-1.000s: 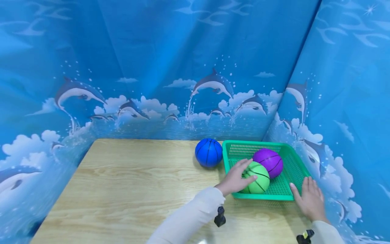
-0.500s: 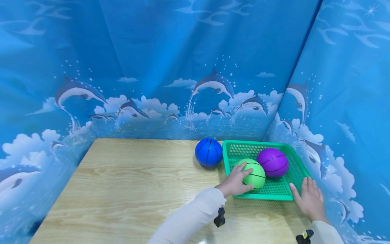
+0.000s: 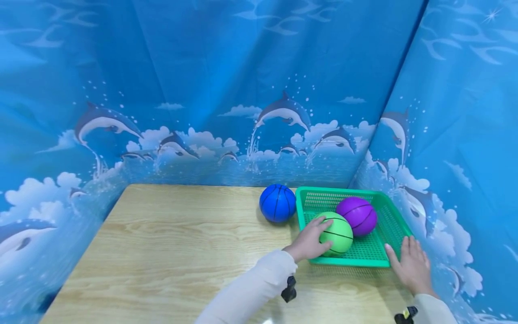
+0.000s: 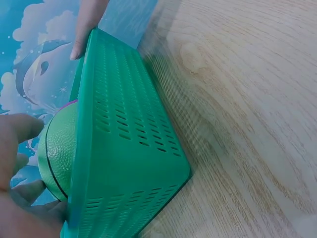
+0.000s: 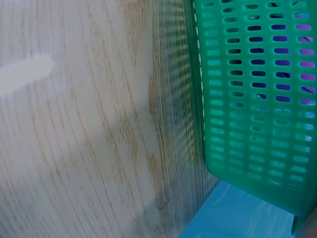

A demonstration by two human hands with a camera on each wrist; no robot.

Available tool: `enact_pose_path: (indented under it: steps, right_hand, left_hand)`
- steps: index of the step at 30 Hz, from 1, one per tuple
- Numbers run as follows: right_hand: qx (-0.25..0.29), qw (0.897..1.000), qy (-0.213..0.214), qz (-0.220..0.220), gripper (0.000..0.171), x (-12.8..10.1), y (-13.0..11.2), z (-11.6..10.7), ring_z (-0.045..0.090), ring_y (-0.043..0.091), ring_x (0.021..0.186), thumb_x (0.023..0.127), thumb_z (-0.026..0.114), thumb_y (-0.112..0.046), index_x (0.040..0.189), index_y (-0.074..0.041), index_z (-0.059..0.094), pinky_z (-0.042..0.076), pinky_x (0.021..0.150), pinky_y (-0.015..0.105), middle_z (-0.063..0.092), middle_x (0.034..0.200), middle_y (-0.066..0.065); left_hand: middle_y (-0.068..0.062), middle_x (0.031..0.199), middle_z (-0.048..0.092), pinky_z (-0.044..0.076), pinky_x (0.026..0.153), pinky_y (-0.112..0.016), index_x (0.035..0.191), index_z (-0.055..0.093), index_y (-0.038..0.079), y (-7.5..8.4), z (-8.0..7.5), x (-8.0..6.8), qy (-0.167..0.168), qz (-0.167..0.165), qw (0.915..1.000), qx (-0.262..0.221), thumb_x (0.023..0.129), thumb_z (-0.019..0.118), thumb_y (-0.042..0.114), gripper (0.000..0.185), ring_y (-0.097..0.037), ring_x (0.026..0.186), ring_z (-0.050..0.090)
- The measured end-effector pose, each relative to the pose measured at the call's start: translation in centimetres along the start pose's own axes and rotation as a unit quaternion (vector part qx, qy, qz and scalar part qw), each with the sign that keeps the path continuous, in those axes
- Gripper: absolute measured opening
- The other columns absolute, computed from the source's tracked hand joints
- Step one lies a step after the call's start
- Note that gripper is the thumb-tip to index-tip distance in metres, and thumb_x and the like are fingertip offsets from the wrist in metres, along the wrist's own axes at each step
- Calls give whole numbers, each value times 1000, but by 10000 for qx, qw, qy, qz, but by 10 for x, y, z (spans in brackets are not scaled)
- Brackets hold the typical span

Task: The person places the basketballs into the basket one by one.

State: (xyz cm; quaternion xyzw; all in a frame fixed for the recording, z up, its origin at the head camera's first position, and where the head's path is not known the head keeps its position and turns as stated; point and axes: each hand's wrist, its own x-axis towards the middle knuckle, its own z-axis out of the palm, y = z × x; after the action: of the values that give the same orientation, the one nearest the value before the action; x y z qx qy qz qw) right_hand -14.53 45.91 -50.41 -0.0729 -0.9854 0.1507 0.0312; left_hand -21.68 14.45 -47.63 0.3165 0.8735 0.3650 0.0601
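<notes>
— Two balls in the basket [image 3: 388, 225]?
— Yes: left hand [image 3: 309, 240] cups the green ball [image 3: 337, 234] beside the purple ball [image 3: 358, 215]; right hand [image 3: 410, 265] lies flat, fingers straight, against the basket's near corner.

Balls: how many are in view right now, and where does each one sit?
3. The green ball lies in the green basket under the left hand; the purple ball is beside it in the basket; the blue ball rests on the table, left of the basket.
</notes>
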Motion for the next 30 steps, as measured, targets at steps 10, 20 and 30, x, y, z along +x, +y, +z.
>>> enact_pose_path:
  steps: [10, 20, 30]
  right_hand:
    - [-17, 9996, 209, -203, 81, -5, -2, 2, -6, 57, 136, 103, 26, -46, 143, 20, 3, 1, 105, 71, -1, 146, 44]
    - [-66, 9994, 303, -170, 80, -5, 0, 1, -4, 58, 136, 103, 26, -46, 143, 20, 4, 2, 104, 72, -1, 146, 44]
    - [-24, 9995, 284, -136, 81, -3, -2, 2, -2, 59, 135, 103, 26, -46, 143, 21, 5, 2, 103, 72, 0, 146, 45]
  left_hand:
    - [0, 158, 21, 30, 111, -50, 150, 33, 24, -9, -25, -1, 127, 130, 9996, -232, 93, 63, 31, 65, -29, 145, 20]
    - [-6, 161, 12, 23, 113, -56, 153, 27, 23, -48, -71, -2, 592, -210, 9979, -179, 89, 69, 30, 76, -37, 146, 8]
    - [-16, 160, 6, 25, 111, -59, 155, 14, 14, -97, -85, 3, 1246, -1285, 9837, -191, 82, 75, 42, 99, -42, 145, 5]
